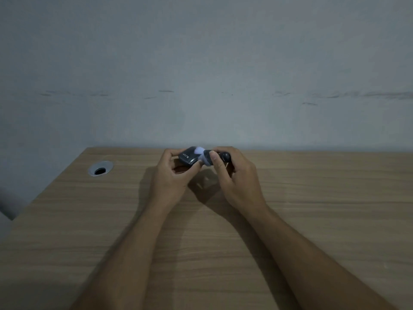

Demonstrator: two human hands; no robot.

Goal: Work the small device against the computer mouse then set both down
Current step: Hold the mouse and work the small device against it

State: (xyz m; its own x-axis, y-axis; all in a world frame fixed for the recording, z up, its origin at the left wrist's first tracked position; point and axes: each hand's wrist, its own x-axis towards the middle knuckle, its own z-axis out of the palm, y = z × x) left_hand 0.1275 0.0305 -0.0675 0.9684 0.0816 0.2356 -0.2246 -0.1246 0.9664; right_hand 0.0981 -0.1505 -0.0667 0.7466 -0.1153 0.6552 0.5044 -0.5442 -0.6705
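The computer mouse (188, 158) is up off the desk (312, 198), a small dark shell with pale lettering on its back, pinched between the thumb and fingers of the left hand (172, 173) near the far edge by the wall (201, 63). Pressed against its right end is the small device (206, 158), a dark thing with a pale, blurred head and a rounded dark tail poking out past the knuckles; the right hand (232, 173) is closed around it, thumb laid along the top. The blur at the head makes its exact form hard to tell. Both look light, hard plastic, and the mouse's smooth curved back seems likely to slip if gripped only at the crown, so holding it by the sides, as now, looks the safer hold. The device seems best held by its body, away from the working tip. Neither looks fragile, though they should be set down gently. Off to the left, well apart, is a metal-rimmed cable hole (100, 168).
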